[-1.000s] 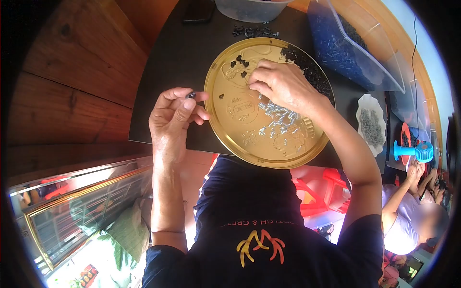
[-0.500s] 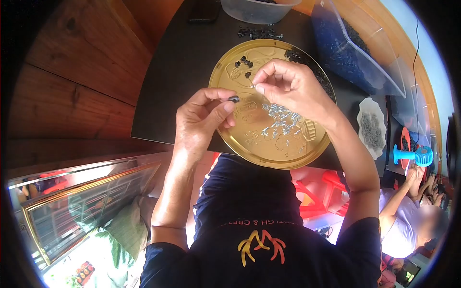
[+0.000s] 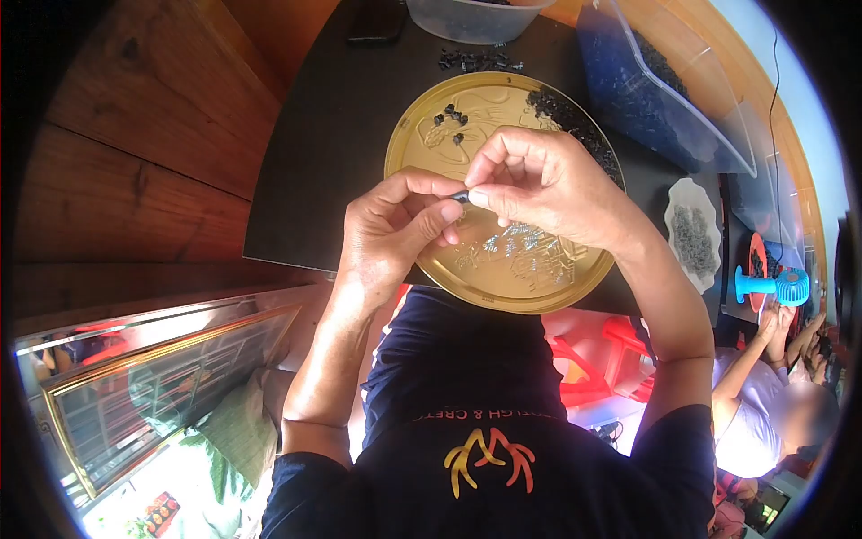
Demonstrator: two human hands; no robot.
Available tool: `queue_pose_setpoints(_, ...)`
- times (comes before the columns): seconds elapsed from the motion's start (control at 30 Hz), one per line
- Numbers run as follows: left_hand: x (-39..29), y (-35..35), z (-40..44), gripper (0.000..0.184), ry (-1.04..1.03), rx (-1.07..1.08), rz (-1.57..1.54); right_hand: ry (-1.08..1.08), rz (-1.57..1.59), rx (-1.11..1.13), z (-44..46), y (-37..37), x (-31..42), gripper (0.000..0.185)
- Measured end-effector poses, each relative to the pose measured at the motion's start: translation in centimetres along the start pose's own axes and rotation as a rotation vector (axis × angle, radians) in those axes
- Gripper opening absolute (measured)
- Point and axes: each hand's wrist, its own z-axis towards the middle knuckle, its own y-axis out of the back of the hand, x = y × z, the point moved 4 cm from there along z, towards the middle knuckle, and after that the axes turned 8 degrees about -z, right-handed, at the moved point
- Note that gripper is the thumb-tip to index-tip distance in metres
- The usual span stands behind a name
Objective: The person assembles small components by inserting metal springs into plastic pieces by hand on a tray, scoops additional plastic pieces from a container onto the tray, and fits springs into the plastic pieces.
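Observation:
Over a round gold tray, my left hand pinches a small black plastic part between thumb and index finger. My right hand is closed in a pinch against the free end of that part. The small metal spring seen in its fingertips a moment ago is now hidden by them. Loose silvery springs lie on the tray below my right hand. A few black pieces sit at its upper left, and a heap of small black parts lies along its upper right edge.
The dark table holds more black parts beyond the tray. Nearby are a clear tub, a big clear bin and a white dish. At right are a blue fan and another person.
My right hand has moved down and left, bringing its fingertips from apart to touching the black part. My left hand has shifted slightly right.

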Motion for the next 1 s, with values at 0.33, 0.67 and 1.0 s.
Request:
queue_pose_setpoints(0.33,0.1,1.8,0.3,0.015,-0.093,0.015,0.007,-0.086,-0.246,-0.228,3.8,3.1,-5.1,0.016)
queue_pose_setpoints(0.67,0.1,2.8,0.4,0.015,-0.078,-0.061,0.0,0.197,-0.922,-0.299,6.1,0.7,-4.6,0.014)
queue_pose_setpoints(1.0,0.3,2.6,0.7,0.013,-0.079,-0.062,-0.074,-0.027,-0.388,-0.277,4.6,2.2,-5.7,0.016)
